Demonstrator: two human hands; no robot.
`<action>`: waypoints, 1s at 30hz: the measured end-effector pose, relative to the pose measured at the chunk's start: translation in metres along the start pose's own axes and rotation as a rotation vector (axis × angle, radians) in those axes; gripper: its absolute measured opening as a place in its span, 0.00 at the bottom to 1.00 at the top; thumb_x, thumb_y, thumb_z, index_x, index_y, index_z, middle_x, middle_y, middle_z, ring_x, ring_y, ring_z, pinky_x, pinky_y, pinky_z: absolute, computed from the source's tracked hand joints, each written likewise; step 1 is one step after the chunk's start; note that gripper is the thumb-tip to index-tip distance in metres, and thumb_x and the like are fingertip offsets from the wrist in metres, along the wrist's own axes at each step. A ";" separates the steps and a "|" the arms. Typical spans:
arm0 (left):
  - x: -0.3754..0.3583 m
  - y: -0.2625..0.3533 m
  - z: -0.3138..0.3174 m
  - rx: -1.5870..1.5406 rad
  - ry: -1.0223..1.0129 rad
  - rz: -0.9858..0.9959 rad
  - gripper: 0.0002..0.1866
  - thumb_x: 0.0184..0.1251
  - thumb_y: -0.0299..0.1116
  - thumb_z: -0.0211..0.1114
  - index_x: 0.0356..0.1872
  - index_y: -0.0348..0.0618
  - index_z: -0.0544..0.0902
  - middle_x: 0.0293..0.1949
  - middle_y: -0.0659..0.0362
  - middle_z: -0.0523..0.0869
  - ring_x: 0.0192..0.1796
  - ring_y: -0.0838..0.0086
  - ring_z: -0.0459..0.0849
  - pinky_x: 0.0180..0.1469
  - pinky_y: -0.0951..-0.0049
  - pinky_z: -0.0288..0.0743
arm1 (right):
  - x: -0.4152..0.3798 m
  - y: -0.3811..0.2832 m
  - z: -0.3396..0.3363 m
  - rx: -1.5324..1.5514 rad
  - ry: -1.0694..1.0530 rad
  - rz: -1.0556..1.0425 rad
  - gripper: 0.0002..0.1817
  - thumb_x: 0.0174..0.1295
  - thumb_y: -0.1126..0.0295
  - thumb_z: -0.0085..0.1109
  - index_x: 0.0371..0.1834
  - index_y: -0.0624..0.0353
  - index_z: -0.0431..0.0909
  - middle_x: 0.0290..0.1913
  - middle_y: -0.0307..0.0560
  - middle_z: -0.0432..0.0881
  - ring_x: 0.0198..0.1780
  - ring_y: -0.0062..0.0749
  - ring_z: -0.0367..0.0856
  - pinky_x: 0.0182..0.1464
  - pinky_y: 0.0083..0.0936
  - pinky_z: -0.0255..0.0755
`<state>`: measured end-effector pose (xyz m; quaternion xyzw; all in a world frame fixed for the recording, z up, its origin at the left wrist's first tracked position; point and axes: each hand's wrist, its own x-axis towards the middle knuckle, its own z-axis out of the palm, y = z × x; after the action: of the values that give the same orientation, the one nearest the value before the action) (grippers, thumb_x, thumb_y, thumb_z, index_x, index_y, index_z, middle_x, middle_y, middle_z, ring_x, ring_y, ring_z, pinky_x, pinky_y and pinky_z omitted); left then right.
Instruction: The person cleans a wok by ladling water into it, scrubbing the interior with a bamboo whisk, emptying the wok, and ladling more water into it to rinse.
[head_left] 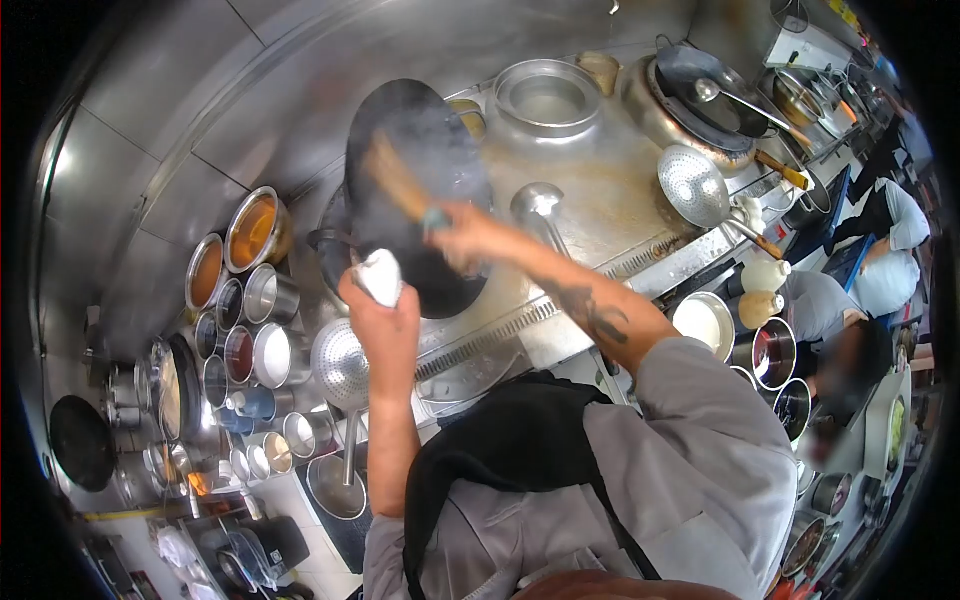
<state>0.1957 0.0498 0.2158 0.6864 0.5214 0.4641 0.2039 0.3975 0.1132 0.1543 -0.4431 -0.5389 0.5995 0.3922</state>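
Note:
A dark wok (420,120), tilted steeply, stands over the stove with steam rising from it. My left hand (385,315) is closed around a folded white cloth (380,277) at the wok's near left edge; the hand and cloth hide what part of the wok they grip. Inside the wok is a tan wok brush (397,178), smeared by motion, with a blue-green band at its grip end. My right hand (465,237) is wrapped round that end. Near the wok's right side a steel ladle (540,203) lies on the stovetop.
A steel basin (547,98) sits at the back. Perforated strainers lie left (341,362) and right (693,187). Another wok (700,95) stands at the far right. Metal pots (272,297) and sauce bowls (256,230) crowd the left. Another person (880,265) is at right.

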 end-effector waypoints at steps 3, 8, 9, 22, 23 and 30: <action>0.008 -0.035 -0.008 -0.141 0.061 -0.108 0.29 0.58 0.25 0.64 0.60 0.29 0.65 0.45 0.46 0.79 0.44 0.63 0.81 0.50 0.66 0.76 | -0.052 0.095 0.051 -0.398 -0.030 -0.252 0.33 0.64 0.63 0.62 0.71 0.59 0.62 0.44 0.58 0.83 0.43 0.44 0.85 0.44 0.34 0.78; -0.004 -0.101 -0.027 -0.155 0.179 -0.318 0.27 0.60 0.27 0.63 0.59 0.28 0.66 0.47 0.47 0.79 0.44 0.64 0.81 0.49 0.67 0.76 | -0.089 0.182 -0.097 -0.978 0.096 0.229 0.37 0.57 0.66 0.63 0.72 0.52 0.62 0.37 0.63 0.84 0.42 0.58 0.84 0.45 0.47 0.77; -0.008 -0.115 -0.030 -0.146 0.181 -0.311 0.26 0.60 0.28 0.63 0.58 0.28 0.67 0.47 0.47 0.79 0.44 0.64 0.81 0.50 0.67 0.76 | -0.083 0.154 -0.116 -1.057 0.209 0.216 0.35 0.56 0.64 0.63 0.70 0.55 0.64 0.37 0.63 0.84 0.42 0.58 0.84 0.45 0.48 0.77; -0.062 -0.206 0.018 -0.841 0.154 -1.131 0.17 0.65 0.41 0.64 0.50 0.44 0.77 0.44 0.59 0.79 0.40 0.67 0.78 0.43 0.64 0.77 | -0.042 -0.086 -0.143 -0.910 0.765 -0.202 0.30 0.59 0.60 0.68 0.63 0.60 0.74 0.47 0.59 0.85 0.49 0.44 0.85 0.51 0.36 0.77; -0.062 -0.207 0.036 -0.839 0.173 -1.183 0.15 0.67 0.40 0.63 0.50 0.46 0.77 0.44 0.60 0.79 0.39 0.68 0.78 0.42 0.64 0.76 | -0.031 -0.103 -0.151 -1.030 0.801 -0.463 0.30 0.59 0.59 0.68 0.63 0.61 0.75 0.47 0.58 0.85 0.49 0.43 0.85 0.52 0.34 0.77; -0.061 -0.222 0.085 -1.009 0.217 -1.124 0.15 0.58 0.31 0.61 0.46 0.40 0.74 0.32 0.56 0.80 0.24 0.67 0.80 0.15 0.68 0.69 | 0.053 -0.289 -0.088 -0.475 0.614 -0.850 0.18 0.64 0.61 0.68 0.52 0.59 0.77 0.33 0.35 0.78 0.31 0.16 0.73 0.32 0.17 0.67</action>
<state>0.1494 0.0946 -0.0204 0.0918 0.5343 0.5374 0.6460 0.4636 0.2223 0.4338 -0.4172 -0.6510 0.0955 0.6269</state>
